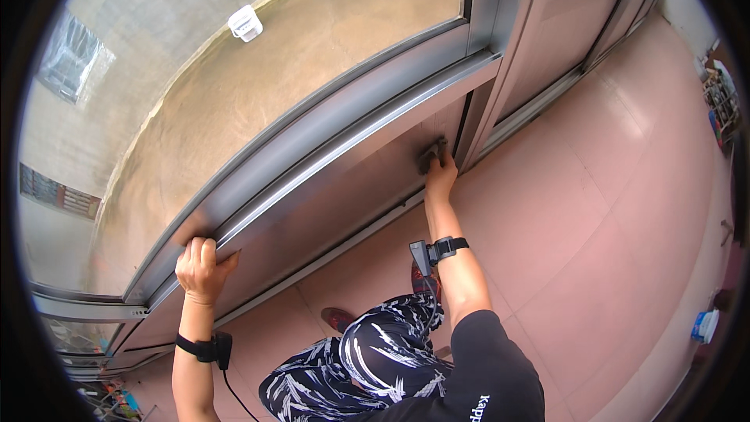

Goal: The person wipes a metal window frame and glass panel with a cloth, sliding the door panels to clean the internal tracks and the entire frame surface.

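Observation:
My left hand (203, 268) grips the metal rail (328, 158) that crosses the glazed sliding door, its fingers hooked over the top edge. Lower and to the right, my right hand (440, 173) holds a dark cloth (432, 152) against the door's lower metal panel (351, 199), close to the upright frame. The fingers partly hide the cloth. Above the rail, the window glass (328, 53) shows a wet-looking floor outside. Both forearms wear black straps with small grey devices, and a cable runs from each.
Pink floor tiles (562, 234) spread out to the right of the door. A metal floor track (539, 108) runs along its foot. Beyond the glass stands a white bucket (245, 23). At the far right are a rack with assorted items (722, 102) and a blue-and-white tub (705, 326).

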`<state>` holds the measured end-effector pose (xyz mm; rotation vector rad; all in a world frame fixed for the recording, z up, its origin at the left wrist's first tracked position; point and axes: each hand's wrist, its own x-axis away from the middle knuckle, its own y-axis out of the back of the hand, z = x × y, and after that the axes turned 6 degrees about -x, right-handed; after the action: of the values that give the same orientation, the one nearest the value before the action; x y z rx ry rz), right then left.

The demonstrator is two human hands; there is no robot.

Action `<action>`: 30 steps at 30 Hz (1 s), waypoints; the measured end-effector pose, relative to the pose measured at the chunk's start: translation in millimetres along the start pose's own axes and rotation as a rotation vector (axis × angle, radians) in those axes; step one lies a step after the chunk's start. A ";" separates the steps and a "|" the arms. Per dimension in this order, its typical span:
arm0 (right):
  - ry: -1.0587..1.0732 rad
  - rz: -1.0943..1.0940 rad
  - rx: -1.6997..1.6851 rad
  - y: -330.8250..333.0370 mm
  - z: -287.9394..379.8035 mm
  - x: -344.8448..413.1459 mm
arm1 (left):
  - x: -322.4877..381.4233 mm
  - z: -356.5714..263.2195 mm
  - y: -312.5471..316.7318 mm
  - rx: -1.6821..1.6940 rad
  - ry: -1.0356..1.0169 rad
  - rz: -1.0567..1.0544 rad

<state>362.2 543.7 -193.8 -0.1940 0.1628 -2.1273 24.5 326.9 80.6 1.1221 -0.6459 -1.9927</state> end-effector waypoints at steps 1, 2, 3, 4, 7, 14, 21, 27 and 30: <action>0.081 0.019 -0.031 -5.6 20.7 0.2 | -4.3 -2.5 1.6 0.008 -0.001 -0.002; 0.151 0.016 0.044 -20.0 50.6 13.9 | 0.3 2.0 2.3 0.011 0.006 0.002; 0.222 0.011 0.121 -29.2 85.9 24.5 | 1.0 1.1 4.4 0.017 0.012 0.005; 0.337 0.031 0.075 -34.7 115.1 32.0 | 0.6 -0.2 3.2 0.020 0.018 0.014; 0.559 0.037 -0.027 -49.2 160.3 46.8 | -2.2 0.3 1.2 0.034 0.014 0.018; 0.465 -0.092 0.176 -38.3 55.1 34.3 | 8.8 10.8 -2.3 -0.021 0.003 0.025; 0.094 -0.091 0.407 0.2 -101.1 7.0 | 21.7 24.5 -2.5 -0.002 -0.010 0.032; -0.388 0.013 0.194 24.8 -141.8 -13.0 | 27.2 30.2 0.7 0.002 -0.020 0.033; -0.564 0.042 0.087 26.8 -141.1 -18.4 | 23.2 25.7 2.9 -0.009 -0.018 0.034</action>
<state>365.5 550.6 -338.5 -0.7184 -0.2539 -1.9515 -4.6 308.2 83.8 1.0820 -0.6607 -1.9769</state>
